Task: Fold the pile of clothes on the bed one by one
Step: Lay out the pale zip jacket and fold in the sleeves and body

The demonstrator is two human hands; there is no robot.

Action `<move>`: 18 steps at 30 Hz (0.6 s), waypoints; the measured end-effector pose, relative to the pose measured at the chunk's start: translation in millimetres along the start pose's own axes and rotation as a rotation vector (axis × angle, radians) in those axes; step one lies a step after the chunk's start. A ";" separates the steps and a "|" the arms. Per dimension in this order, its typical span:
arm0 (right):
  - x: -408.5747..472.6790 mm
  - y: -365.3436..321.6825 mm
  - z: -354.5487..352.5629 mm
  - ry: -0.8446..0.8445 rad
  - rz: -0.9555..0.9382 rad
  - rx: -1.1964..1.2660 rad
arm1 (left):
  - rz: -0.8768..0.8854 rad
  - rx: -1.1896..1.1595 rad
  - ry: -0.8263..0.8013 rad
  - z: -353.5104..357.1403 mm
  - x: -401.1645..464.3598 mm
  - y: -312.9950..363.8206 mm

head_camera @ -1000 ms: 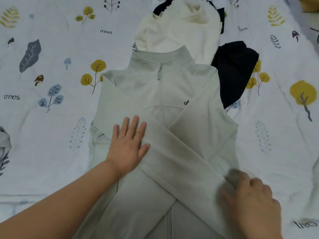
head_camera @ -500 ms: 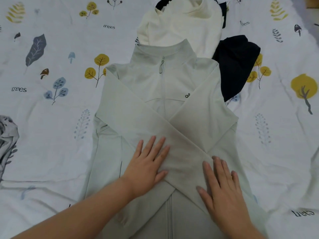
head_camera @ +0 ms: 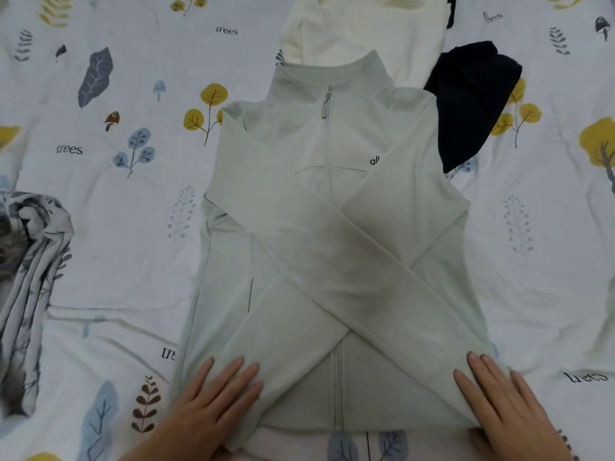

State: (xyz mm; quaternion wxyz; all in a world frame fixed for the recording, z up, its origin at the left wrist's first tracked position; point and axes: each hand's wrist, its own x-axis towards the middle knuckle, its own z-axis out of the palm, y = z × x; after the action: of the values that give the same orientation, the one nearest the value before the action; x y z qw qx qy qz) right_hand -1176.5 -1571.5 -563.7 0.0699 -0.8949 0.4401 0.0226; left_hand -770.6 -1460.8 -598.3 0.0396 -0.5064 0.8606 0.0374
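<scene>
Jacket, pale green, reads "all" beyond your hands; left hand and right hand press flat, fingers spread, on its hem corners.

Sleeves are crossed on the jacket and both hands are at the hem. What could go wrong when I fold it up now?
1. The crossed sleeves lie loose on the jacket; lifting the hem may slide them apart.
2. The left hand and right hand rest flat at the bottom corners, not gripping, so one side could lag and skew the fold.
3. The collar lies against the cream garment, with the black garment beside the shoulder; tugging could drag them.
</scene>
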 end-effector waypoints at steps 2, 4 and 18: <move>1.2 1.0 2.2 0.032 -0.001 0.029 | -0.005 -0.010 0.033 -0.6 1.1 1.1; 3.6 4.0 2.5 0.044 -0.016 0.043 | -0.011 -0.066 0.032 -5.5 3.7 0.6; 38.6 42.0 -58.9 -0.208 0.314 0.545 | -0.097 -0.232 -0.029 -20.2 3.6 -18.7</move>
State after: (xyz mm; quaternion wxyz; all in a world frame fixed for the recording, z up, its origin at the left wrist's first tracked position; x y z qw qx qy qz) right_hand -1187.4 -1635.6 -513.8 0.3470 -0.7573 0.5532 0.0057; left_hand -756.7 -1475.1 -579.0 -0.0051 -0.5479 0.8243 0.1423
